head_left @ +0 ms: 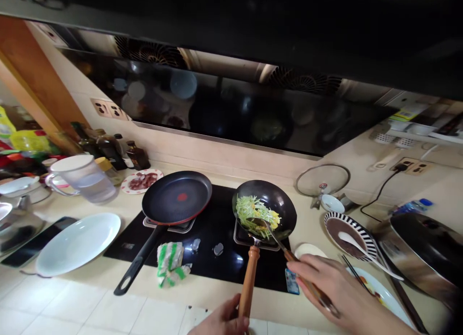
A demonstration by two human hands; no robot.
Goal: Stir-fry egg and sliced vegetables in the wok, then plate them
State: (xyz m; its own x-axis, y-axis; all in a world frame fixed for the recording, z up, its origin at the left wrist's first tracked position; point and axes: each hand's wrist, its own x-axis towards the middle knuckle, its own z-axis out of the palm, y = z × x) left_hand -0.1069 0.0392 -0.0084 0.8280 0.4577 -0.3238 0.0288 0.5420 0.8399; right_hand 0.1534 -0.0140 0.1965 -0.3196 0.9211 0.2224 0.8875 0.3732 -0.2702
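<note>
My left hand (226, 319) grips the wooden handle of a black wok (280, 200) standing on the right burner. In the wok lie pale green shreds (249, 207) mixed with yellow pieces that look like egg. My right hand (321, 279) is closed around the wooden handle of a spatula (277, 239). The spatula's metal head is down among the food, partly covered by it. To the left, a flat frying pan (177, 197) with a red centre dot sits on the other burner, its black handle pointing towards me.
A striped cloth (170, 262) lies at the hob's (217, 229) front edge. Left are a white plate (79, 245), a water jug (85, 178) and a plate of sliced meat (142, 181). Right are a striped-rim plate (331, 219), a large pot (423, 258) and a glass lid (321, 178). A range hood (231, 31) hangs overhead.
</note>
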